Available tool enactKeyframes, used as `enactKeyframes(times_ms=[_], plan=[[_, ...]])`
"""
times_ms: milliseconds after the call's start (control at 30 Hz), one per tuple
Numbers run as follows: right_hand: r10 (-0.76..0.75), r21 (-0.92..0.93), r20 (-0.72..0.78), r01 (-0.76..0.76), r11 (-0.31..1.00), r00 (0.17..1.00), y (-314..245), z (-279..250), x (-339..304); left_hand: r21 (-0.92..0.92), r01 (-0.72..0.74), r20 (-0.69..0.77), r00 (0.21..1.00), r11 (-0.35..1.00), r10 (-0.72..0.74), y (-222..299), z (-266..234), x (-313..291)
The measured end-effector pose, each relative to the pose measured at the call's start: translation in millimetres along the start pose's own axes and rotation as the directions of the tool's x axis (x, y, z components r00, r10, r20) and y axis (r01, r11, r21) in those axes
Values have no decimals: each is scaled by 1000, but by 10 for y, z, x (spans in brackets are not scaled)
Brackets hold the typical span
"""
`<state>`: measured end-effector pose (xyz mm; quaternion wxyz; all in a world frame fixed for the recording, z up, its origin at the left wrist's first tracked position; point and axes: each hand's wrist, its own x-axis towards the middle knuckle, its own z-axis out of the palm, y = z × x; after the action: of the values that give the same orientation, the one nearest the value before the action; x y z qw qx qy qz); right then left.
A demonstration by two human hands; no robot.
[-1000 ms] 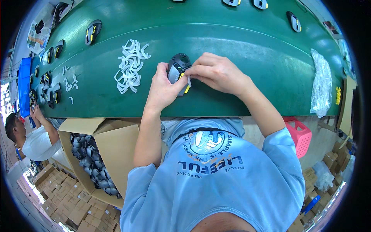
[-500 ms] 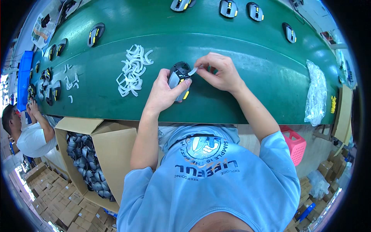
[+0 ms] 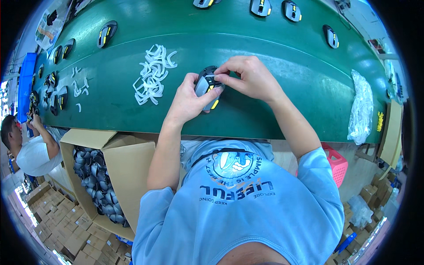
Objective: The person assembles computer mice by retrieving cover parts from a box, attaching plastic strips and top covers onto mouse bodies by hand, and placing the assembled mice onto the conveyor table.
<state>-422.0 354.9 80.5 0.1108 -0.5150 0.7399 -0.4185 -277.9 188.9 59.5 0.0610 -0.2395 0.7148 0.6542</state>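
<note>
A grey and black computer mouse with yellow side buttons (image 3: 201,85) is gripped in my left hand (image 3: 187,100), its thumb lying across the near part. My right hand (image 3: 252,80) is closed in a pinch at the mouse's far end. Between its fingertips and the mouse body shows a bit of a thin, whitish curved strip (image 3: 212,76); the fingers hide most of it. Left of the mouse, a loose pile of similar whitish curved strips (image 3: 152,75) lies on the green tabletop (image 3: 251,121).
More mice stand along the far side, one at right (image 3: 330,36). A clear plastic bag (image 3: 361,108) and small yellow parts (image 3: 380,121) lie at right. Below the table's edge is a carton (image 3: 130,170) of dark curved shells (image 3: 99,183). A co-worker (image 3: 37,152) works at far left.
My right hand has moved left, bringing the whitish strip from beside the mouse onto its far end. My left hand still holds the mouse in nearly the same place.
</note>
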Motion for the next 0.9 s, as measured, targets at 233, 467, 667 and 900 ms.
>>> enactKeyframes(times_ms=[233, 467, 667, 900], plan=[[-139, -59, 139, 148, 987, 981, 18, -192, 98, 43, 3, 41, 999, 999, -4, 62, -62, -13], [-58, -27, 159, 63, 998, 986, -32, -233, -34, 197, -110, -6, 994, 974, 113, 24, -64, -13], [87, 136, 103, -101, 986, 991, 24, -184, -179, 245, -165, -31, 984, 955, 178, -39, -36, -23], [-140, -46, -84, 136, 990, 987, 85, -47, -159, 229, -224, 2, 973, 947, 230, -95, 30, 74]])
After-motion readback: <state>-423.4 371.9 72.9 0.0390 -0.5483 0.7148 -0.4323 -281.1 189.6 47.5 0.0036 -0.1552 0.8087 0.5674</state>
